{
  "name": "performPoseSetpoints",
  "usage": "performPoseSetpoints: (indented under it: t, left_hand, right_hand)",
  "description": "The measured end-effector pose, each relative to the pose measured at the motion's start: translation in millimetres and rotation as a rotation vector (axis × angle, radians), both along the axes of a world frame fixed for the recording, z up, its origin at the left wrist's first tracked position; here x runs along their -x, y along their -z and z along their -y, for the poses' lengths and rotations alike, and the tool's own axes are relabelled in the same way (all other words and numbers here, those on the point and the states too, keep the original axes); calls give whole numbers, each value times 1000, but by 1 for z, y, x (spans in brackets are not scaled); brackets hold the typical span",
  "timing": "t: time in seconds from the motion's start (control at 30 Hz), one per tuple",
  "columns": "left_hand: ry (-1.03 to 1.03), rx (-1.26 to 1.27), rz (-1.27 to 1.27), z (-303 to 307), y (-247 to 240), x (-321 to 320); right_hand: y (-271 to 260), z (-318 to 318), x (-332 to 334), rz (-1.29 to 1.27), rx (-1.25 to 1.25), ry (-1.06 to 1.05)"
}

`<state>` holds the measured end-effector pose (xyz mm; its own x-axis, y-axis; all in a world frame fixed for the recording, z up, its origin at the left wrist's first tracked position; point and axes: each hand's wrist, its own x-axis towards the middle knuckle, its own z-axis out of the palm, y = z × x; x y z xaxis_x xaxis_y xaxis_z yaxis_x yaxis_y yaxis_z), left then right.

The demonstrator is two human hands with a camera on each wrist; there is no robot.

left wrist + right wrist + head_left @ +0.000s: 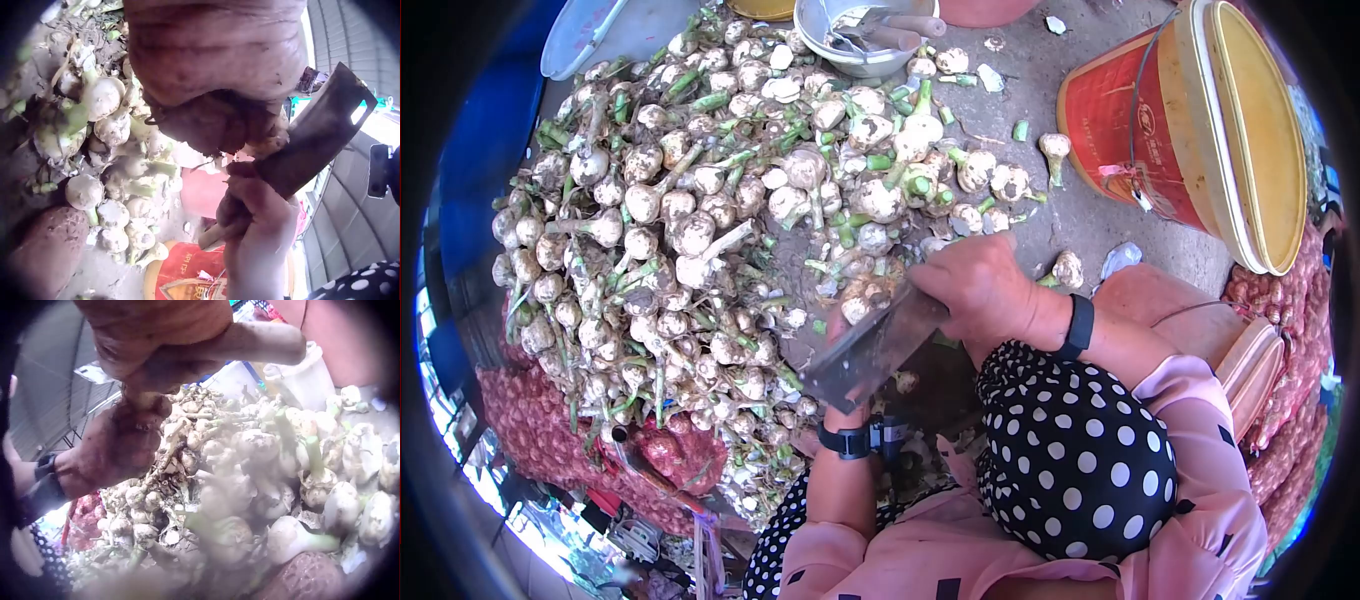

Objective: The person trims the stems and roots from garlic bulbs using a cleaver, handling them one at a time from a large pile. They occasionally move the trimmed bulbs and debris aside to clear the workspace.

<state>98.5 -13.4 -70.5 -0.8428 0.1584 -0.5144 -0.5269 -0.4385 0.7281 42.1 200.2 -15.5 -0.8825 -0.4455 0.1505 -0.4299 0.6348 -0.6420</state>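
Observation:
A broad dark cleaver blade (870, 350) slants over the left hand in the head view. The right hand (980, 285) grips its handle; the pale handle (265, 342) juts from the curled right hand (156, 337) in the right wrist view. Below it the left hand (122, 447) pinches a garlic bulb (147, 400), partly covered by fingers. From the left wrist, the left hand (215, 56) is curled, close against the right hand (256, 212) and blade (319, 137). A large heap of garlic bulbs with cut stems (690, 235) lies beside the hands.
A red bucket with a yellow lid (1135, 130) stands at the right. A metal bowl (860, 62) holding wooden-handled tools is at the top. Net sacks of bulbs (530, 430) lie at lower left, and more at the right. A polka-dot covered knee (1075, 450) is near the right arm.

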Motion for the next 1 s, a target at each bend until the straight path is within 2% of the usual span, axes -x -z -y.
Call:
performPoseSetpoints:
  t: [0.03,0.1,0.13,0.17,0.23,0.3,0.33,0.37,0.4,0.43,0.47,0.5,0.57,0.6,0.63,0.7,0.73,0.77,0.83,0.87,0.9,0.93,0.97,1.0]
  left_hand:
    - [-27,-58,84,0,0,-2]
    - [199,194,-57,0,-14,7]
    - [300,111,-114,-2,-37,15]
    - [304,111,-101,-1,-44,22]
    - [479,474,74,7,-49,32]
    - [152,265,-211,4,-48,47]
    - [118,472,-62,19,-42,40]
    - [87,728,6,46,-11,22]
    - [75,761,149,80,29,-3]
    - [240,1050,243,89,37,-27]
    - [629,1280,373,95,47,-49]
    - [900,1423,307,104,71,-83]
    - [1084,1465,396,77,81,-119]
    - [1158,1517,453,64,82,-131]
    - [1160,1517,451,65,83,-145]
    - [941,1598,267,69,103,-165]
    - [819,1635,256,80,120,-171]
    - [819,1637,255,85,115,-159]
    - [-58,498,458,80,79,-102]
    - [-23,399,455,65,41,-68]
    - [-24,399,438,56,19,-50]
    - [72,396,393,46,3,-34]
    - [171,388,347,37,-2,-25]
    - [357,734,45,30,4,-23]
  right_hand:
    - [9,-2,-1,4,-2,1]
    - [39,-15,0,91,-46,148]
    - [64,-29,2,204,-178,258]
    - [85,-43,0,329,-310,370]
    - [84,-45,-7,395,-112,564]
    - [82,-45,-6,433,-43,610]
    - [81,-44,-3,449,26,652]
    - [81,-43,-1,452,32,649]
    - [80,-42,-2,455,46,646]
    - [80,-41,-3,456,59,640]
    - [87,-38,-6,521,96,632]
    - [86,-33,-6,518,99,623]
    - [82,-23,-10,548,57,549]
    - [85,-19,-14,552,113,531]
    - [82,-16,-17,552,112,534]
    - [77,-14,-17,534,56,452]
    - [80,-15,-19,503,70,416]
    - [78,-15,-19,502,72,417]
    - [68,-10,-18,553,115,285]
    - [63,-4,-16,540,122,284]
    - [57,3,-14,432,147,182]
    - [50,8,-11,322,163,85]
    - [40,12,-6,305,152,93]
    - [25,16,-1,276,125,16]
